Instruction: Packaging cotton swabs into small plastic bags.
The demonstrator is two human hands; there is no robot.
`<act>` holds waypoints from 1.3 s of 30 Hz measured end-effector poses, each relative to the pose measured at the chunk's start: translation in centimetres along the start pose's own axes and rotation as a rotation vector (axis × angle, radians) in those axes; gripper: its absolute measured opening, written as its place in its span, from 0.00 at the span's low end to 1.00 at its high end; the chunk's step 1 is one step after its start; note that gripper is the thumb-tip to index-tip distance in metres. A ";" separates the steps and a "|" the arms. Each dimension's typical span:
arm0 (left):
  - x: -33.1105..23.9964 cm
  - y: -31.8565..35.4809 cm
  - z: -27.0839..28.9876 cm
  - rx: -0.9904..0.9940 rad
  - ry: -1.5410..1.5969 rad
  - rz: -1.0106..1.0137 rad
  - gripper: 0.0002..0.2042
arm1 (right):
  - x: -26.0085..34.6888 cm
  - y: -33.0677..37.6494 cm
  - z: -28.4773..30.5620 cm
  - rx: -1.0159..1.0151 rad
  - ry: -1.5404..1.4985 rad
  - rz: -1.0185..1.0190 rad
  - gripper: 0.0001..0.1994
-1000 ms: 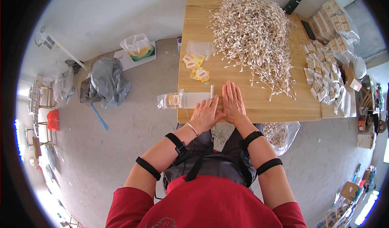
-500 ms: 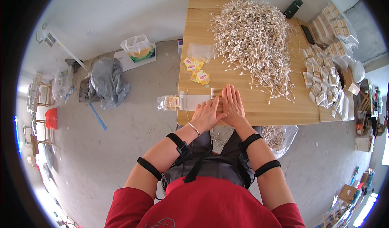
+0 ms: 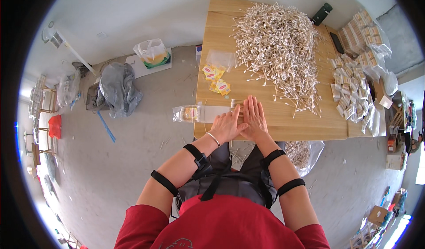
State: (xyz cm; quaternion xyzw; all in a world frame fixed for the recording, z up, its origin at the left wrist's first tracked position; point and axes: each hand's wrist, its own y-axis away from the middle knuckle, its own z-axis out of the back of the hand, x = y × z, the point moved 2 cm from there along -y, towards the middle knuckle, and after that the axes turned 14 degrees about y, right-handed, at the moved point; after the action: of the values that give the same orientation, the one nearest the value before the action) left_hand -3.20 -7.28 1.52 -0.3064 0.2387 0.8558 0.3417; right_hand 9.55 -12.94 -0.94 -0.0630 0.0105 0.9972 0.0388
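A flat row of cotton swabs [image 3: 236,103] lies on the table near its front edge, partly covered by both hands. My right hand [image 3: 253,118] rests along the row's right side, fingers stretched out and side by side. From the left, my left hand [image 3: 226,126] reaches over the row's lower part with extended fingers, its thumb close to my right hand. Left of it is a white strip [image 3: 214,114]. Beside that, a clear packet of cotton swabs with a yellow label [image 3: 190,113] sticks out past the table's left edge. What lies under my palms is hidden.
A large heap of loose cotton swabs [image 3: 279,45] covers the table's far middle. Yellow cards [image 3: 217,78] and clear bags [image 3: 221,58] lie at left. Filled packets [image 3: 352,87] pile up at right, near a dark bottle [image 3: 322,14]. A bag of swabs [image 3: 303,156] is below the table.
Both hands keep nearly the same pose over the row of swabs. The whole view has shifted slightly, with the table a little lower in the picture.
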 end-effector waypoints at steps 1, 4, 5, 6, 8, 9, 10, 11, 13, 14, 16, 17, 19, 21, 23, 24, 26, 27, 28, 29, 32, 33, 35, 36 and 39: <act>0.0 -0.1 0.0 0.013 0.006 0.006 0.39 | 0.0 0.0 0.1 -0.013 -0.031 -0.003 0.47; 0.1 -0.1 0.0 0.025 -0.009 0.002 0.39 | 0.1 0.1 0.3 -0.019 -0.059 -0.004 0.46; 0.1 -0.1 0.0 0.025 -0.031 -0.007 0.39 | 0.0 0.1 0.3 -0.012 -0.055 -0.002 0.46; 0.1 0.0 0.0 0.024 -0.031 -0.008 0.39 | 0.0 0.1 0.4 -0.014 -0.055 -0.002 0.46; 0.0 0.0 0.0 0.025 -0.042 -0.014 0.40 | 0.0 0.1 0.4 0.000 -0.047 -0.001 0.47; 0.0 -0.1 0.0 0.024 -0.043 -0.015 0.40 | 0.0 0.1 0.4 -0.002 -0.047 -0.001 0.47; 0.0 -0.1 0.1 0.022 -0.027 -0.011 0.40 | 0.0 0.1 0.4 0.009 -0.040 0.000 0.47; -0.2 -0.2 0.2 0.021 -0.010 -0.007 0.40 | 0.0 0.1 0.2 0.021 -0.033 0.001 0.47; -0.3 -0.6 0.4 0.046 0.016 0.024 0.40 | 0.0 0.1 0.0 0.012 -0.048 -0.007 0.47; -0.2 -0.8 0.5 0.073 0.043 0.057 0.40 | 0.0 0.1 0.0 0.004 -0.065 -0.013 0.47; 0.0 -1.0 0.3 0.066 0.047 0.053 0.40 | 0.1 0.1 0.0 0.005 -0.058 -0.013 0.47; 0.0 -1.1 0.4 0.060 0.050 0.050 0.40 | 0.1 0.1 0.0 0.008 -0.052 -0.012 0.47; -0.1 -1.1 0.4 0.072 0.038 0.046 0.40 | 0.0 0.1 0.0 0.013 -0.061 -0.012 0.47; 0.0 -1.1 0.4 0.082 0.025 0.043 0.40 | 0.1 0.0 0.0 0.018 -0.071 -0.010 0.46; 0.1 -1.1 0.3 0.077 0.020 0.032 0.40 | 0.0 0.0 0.0 0.033 -0.065 -0.012 0.46; 0.1 -1.2 0.3 0.077 0.021 0.030 0.40 | -0.1 0.0 -0.1 0.032 -0.064 -0.013 0.46; 0.2 -1.2 0.3 0.055 0.070 0.028 0.40 | 0.0 0.1 -0.1 0.027 -0.057 -0.016 0.46; 0.3 -1.3 0.3 0.053 0.070 0.027 0.40 | 0.0 0.1 -0.1 0.025 -0.056 -0.016 0.46; 0.4 -1.5 0.2 0.060 0.084 0.036 0.40 | 0.1 0.0 -0.1 0.034 -0.047 -0.016 0.45; 0.4 -1.6 0.3 0.069 0.098 0.046 0.41 | 0.1 0.0 -0.1 0.044 -0.040 -0.017 0.45; 0.3 -1.6 0.5 0.079 0.075 0.055 0.40 | 0.2 0.0 0.0 0.046 -0.056 -0.015 0.45; 0.4 -1.5 0.5 0.078 0.074 0.055 0.40 | 0.3 0.0 0.1 0.044 -0.056 -0.015 0.45; 0.4 -1.3 0.4 0.072 0.059 0.025 0.38 | 0.3 0.1 0.2 0.045 -0.092 -0.024 0.44; 0.5 -1.3 0.3 0.073 0.057 0.021 0.38 | 0.2 0.1 0.1 0.042 -0.092 -0.028 0.44; 0.2 -1.7 0.7 0.051 0.092 0.003 0.33 | -0.1 0.1 -0.2 0.032 -0.002 -0.035 0.47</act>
State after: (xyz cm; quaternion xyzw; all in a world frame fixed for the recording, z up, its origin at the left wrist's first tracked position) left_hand -2.33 -5.67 1.51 -0.3362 0.2764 0.8349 0.3370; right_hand 9.64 -13.03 -1.14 -0.0616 0.0251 0.9961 0.0572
